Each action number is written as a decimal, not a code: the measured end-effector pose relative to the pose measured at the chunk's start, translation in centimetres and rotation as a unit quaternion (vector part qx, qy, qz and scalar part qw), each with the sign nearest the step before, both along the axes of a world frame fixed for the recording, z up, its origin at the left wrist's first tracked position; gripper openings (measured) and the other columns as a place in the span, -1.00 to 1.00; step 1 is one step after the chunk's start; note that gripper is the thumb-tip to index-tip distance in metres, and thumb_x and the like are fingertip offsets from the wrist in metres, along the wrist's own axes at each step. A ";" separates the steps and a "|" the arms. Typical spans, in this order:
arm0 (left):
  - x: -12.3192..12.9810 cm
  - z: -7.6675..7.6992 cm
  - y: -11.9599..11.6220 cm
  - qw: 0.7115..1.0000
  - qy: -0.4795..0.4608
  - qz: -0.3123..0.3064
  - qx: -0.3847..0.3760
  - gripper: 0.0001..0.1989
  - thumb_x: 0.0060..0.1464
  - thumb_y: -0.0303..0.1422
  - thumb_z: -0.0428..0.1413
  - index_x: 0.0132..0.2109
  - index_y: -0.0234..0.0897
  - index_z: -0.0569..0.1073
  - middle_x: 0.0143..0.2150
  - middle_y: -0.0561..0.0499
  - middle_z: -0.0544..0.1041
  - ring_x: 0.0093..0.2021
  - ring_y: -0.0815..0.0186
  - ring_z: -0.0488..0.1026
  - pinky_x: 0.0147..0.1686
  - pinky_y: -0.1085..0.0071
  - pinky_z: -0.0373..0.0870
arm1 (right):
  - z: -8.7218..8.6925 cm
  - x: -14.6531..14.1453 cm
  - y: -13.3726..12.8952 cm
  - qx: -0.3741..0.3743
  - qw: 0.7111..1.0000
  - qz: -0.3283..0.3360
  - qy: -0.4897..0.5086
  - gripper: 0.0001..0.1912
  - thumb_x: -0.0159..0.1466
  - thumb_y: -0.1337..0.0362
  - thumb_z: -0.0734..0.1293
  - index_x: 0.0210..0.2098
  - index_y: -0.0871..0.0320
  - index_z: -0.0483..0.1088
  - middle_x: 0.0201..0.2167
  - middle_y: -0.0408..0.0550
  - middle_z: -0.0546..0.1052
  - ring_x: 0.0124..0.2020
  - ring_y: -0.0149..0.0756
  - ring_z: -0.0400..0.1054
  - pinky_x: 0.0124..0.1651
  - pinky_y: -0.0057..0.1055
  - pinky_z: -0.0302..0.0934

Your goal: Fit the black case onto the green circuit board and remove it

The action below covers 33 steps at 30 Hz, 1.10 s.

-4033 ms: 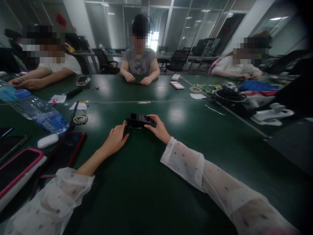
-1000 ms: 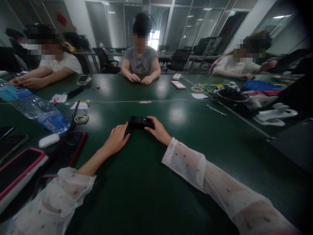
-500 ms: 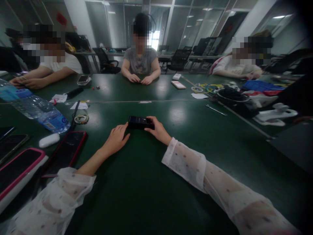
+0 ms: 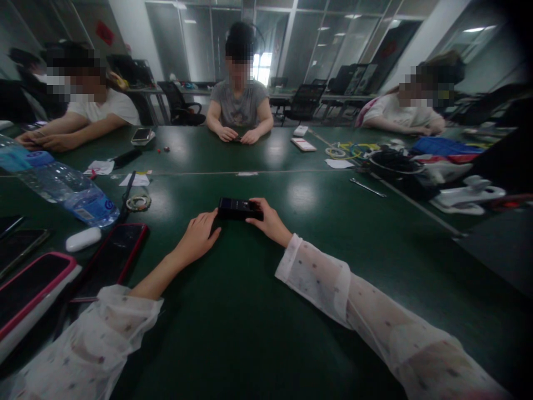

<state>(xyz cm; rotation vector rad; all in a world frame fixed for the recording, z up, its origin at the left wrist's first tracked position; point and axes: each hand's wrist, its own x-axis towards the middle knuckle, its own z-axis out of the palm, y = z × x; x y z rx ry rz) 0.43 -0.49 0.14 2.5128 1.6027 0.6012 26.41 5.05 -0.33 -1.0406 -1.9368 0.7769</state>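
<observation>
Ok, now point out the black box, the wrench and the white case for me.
Black box (image 4: 234, 209): head view, its middle.
Wrench (image 4: 368, 188): head view, middle of its shaft.
White case (image 4: 84, 239): head view, centre of its top.

The table (image 4: 233, 305) looks smooth and glossy. The bottle (image 4: 89, 200) looks like clear plastic, the wrench (image 4: 368, 188) shiny metal, the earphone case (image 4: 84, 239) smooth white plastic.
</observation>
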 end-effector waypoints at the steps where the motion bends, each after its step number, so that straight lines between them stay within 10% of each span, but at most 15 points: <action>1: 0.0 0.1 -0.1 1.000 0.000 0.001 -0.003 -0.45 0.34 -0.20 -0.10 0.37 -0.33 0.08 0.27 -0.26 0.33 0.26 0.04 0.26 0.18 0.00 0.24 | 0.0 0.0 0.0 -0.003 1.000 0.000 0.000 -0.42 0.17 0.38 0.44 0.13 0.04 0.19 0.10 0.03 0.45 0.15 -0.12 0.38 0.23 0.04 0.25; 33: 0.0 -0.2 0.0 1.000 0.010 0.001 0.000 -0.43 0.35 -0.20 -0.14 0.38 -0.37 0.03 0.29 -0.28 0.29 0.29 0.05 0.22 0.20 0.03 0.20 | -0.7 -0.1 0.5 -0.032 0.997 -0.005 0.071 -0.45 0.12 0.37 0.47 0.06 0.08 0.25 0.03 0.02 0.47 0.11 -0.15 0.40 0.22 -0.03 0.28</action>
